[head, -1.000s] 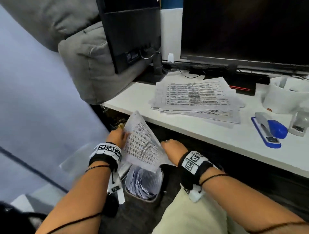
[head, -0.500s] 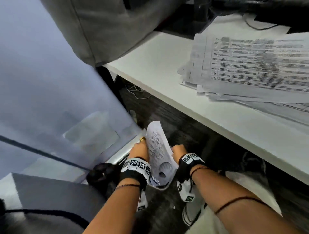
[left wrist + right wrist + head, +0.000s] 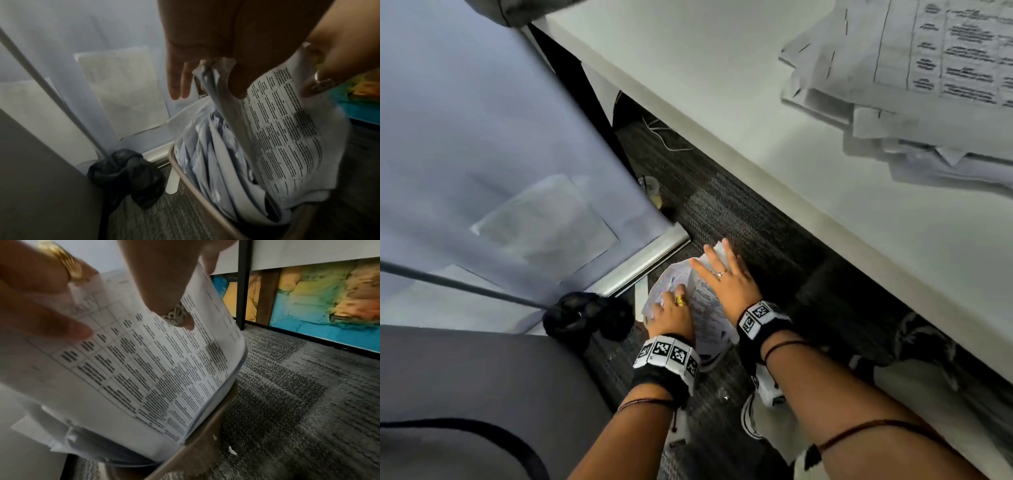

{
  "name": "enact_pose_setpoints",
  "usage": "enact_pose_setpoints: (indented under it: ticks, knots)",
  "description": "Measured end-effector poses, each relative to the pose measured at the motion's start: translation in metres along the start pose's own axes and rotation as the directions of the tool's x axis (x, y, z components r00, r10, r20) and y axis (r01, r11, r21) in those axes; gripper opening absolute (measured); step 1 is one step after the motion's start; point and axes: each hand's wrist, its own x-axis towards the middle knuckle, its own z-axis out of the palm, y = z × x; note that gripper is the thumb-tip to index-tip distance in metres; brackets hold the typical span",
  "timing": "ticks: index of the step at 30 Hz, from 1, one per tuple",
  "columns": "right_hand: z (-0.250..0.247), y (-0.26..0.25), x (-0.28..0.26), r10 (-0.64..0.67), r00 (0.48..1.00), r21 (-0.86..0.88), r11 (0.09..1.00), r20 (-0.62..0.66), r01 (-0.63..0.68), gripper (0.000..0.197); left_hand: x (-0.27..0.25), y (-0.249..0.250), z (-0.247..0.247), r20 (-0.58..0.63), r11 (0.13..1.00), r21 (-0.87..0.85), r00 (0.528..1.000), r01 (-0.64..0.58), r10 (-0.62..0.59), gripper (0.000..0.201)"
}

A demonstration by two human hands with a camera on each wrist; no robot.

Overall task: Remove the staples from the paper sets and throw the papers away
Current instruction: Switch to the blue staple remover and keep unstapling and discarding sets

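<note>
Both hands were down at the waste bin (image 3: 185,175) on the carpet (image 3: 287,386), below the near edge of the white tabletop (image 3: 722,85). In the head view the bin sat at about six o'clock, almost wholly hidden under the printed sheets (image 3: 705,305) and the crumpled papers (image 3: 211,154) already filling it.

The right hand (image 3: 726,277) lay flat on top of the printed sheets, fingers straight and spread, its grip wide and only pressing. The left hand (image 3: 671,315) lay just beside it at nine o'clock, on the crumpled edge of the same sheets. The left wrist view showed two of its fingers (image 3: 176,78) hanging straight and free, and another finger lying against the paper; whether that grip closed round the paper I could not tell.

The sheets bowed outward, their lower edge inside the bin's rim in the right wrist view.

At one o'clock in the head view, well apart from the hands, a stack of printed paper sets (image 3: 928,68) lay on the tabletop. At nine o'clock from the bin, a crumpled black bag (image 3: 589,318) lay on the floor against a grey-blue partition (image 3: 482,137).
</note>
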Motion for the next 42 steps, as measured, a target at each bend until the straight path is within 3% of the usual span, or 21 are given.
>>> enact_pose_setpoints:
  ticks: [2,4,8,12,15,17,21,24,27,29,30,33,34,36,39,42]
  knots:
    - [0.007,0.003,-0.004,0.003,0.982,0.021,1.0,0.191,-0.007,0.086,0.004,0.001,0.017,0.011,0.998,-0.04,0.999,0.045,-0.044,0.075]
    - [0.018,0.008,-0.011,0.045,0.961,0.11,0.991,0.273,-0.078,0.082,0.007,0.003,0.028,0.059,0.996,-0.054,0.996,0.064,-0.061,0.07]
    - [0.029,0.015,-0.021,0.078,0.885,0.186,0.966,0.459,-0.182,0.093,0.01,0.0,0.033,0.156,0.999,0.037,0.988,-0.009,0.003,0.067]
    - [-0.009,0.003,-0.019,0.109,0.901,0.108,0.98,0.419,-0.169,0.083,0.0,-0.005,-0.003,0.088,0.998,0.026,0.995,-0.059,0.056,0.071]
    - [-0.065,-0.017,-0.023,0.174,0.954,0.081,0.977,0.243,-0.199,0.059,-0.023,-0.004,-0.048,-0.195,0.989,-0.067,0.974,-0.129,0.114,0.068]
    - [-0.11,-0.032,-0.036,0.192,0.98,0.113,0.974,0.053,-0.197,0.041,-0.042,0.0,-0.081,-0.443,0.957,-0.134,0.879,-0.258,0.175,0.06]
    - [-0.188,-0.058,-0.081,0.175,0.95,0.201,0.972,-0.26,-0.124,0.027,-0.094,0.014,-0.147,-0.786,0.835,-0.226,0.6,-0.503,0.149,0.041]
    - [-0.237,-0.072,-0.115,0.145,0.836,0.21,0.977,-0.53,-0.037,0.024,-0.137,0.025,-0.19,-0.904,0.731,-0.217,0.415,-0.647,0.099,0.034]
    - [-0.278,-0.068,-0.143,0.141,0.711,0.179,0.984,-0.689,-0.021,0.028,-0.172,0.042,-0.217,-0.915,0.669,-0.081,0.321,-0.739,0.244,0.027]
    - [-0.308,-0.053,-0.159,0.228,0.628,0.233,0.97,-0.744,-0.076,0.029,-0.19,0.061,-0.225,-0.849,0.642,-0.002,0.34,-0.767,0.403,0.024]
    - [-0.32,-0.039,-0.166,0.318,0.617,0.282,0.946,-0.72,-0.158,0.028,-0.197,0.071,-0.227,-0.801,0.641,0.025,0.369,-0.767,0.472,0.025]
    - [-0.335,0.006,-0.184,0.576,0.742,0.221,0.817,-0.343,-0.532,0.051,-0.207,0.1,-0.229,-0.682,0.669,0.087,0.446,-0.738,0.58,0.03]
    - [-0.333,0.015,-0.189,0.622,0.754,0.162,0.783,-0.213,-0.6,0.056,-0.208,0.107,-0.228,-0.667,0.688,0.072,0.478,-0.723,0.572,0.031]
    - [-0.324,0.022,-0.199,0.652,0.752,0.11,0.758,-0.096,-0.643,0.06,-0.209,0.119,-0.232,-0.652,0.748,-0.017,0.574,-0.664,0.495,0.037]
    - [-0.313,0.016,-0.212,0.653,0.745,0.095,0.757,-0.14,-0.646,0.059,-0.205,0.131,-0.244,-0.597,0.852,-0.142,0.731,-0.503,0.332,0.043]
    - [-0.306,0.01,-0.222,0.635,0.749,0.059,0.769,-0.19,-0.637,0.057,-0.201,0.137,-0.258,-0.583,0.862,-0.218,0.769,-0.458,0.261,0.042]
